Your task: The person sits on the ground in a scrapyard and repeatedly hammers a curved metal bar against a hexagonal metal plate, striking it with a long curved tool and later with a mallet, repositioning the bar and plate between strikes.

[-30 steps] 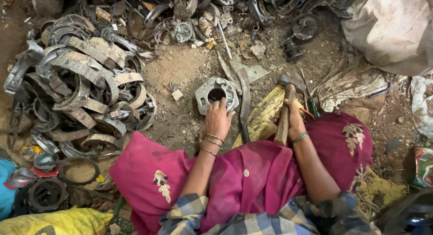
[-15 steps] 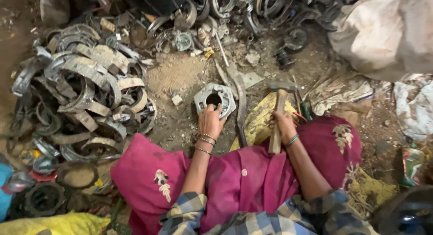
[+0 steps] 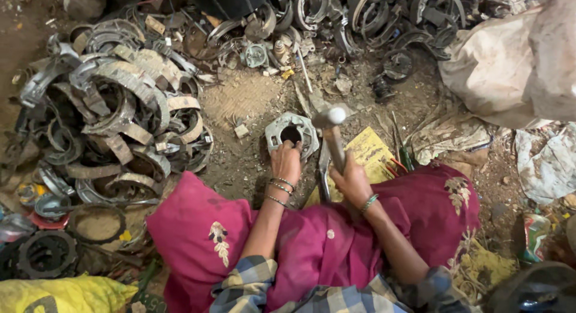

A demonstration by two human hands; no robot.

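**Hammer raised over a metal housing on a scrapyard floor**

A dirt floor (image 3: 240,103) is spreading out under the person, littered with grit, scraps of paper and bits of metal. To the person's left a big heap of curved metal bands (image 3: 120,121) is lying tangled together, and more rings and round parts (image 3: 372,19) are crowding the far edge of the view. A pale, bulging sack (image 3: 510,61) is sitting at the far right.

The person is sitting on the ground, knees wide under magenta cloth (image 3: 312,253). The left hand (image 3: 285,163) is reaching forward and pressing its fingers on the near rim of a grey, many-sided metal housing (image 3: 292,130) with a dark round hole at its middle; the hand is steadying the piece rather than closing round it. The housing is lying flat on the dirt just ahead of the knees. The right hand (image 3: 351,182) is clamped tight round the wooden handle of a hammer (image 3: 332,133), whose head is standing lifted, just beside the housing and above the ground. A yellow sheet (image 3: 372,151) is lying under the hammer arm.

As a judgement: the housing is looking whole, with nothing knocked out of it or lying loose beside it, so the work on this piece is seeming to be at its start or middle. The heap of bands is suggesting many pieces already stripped, though which pile is finished cannot be told.
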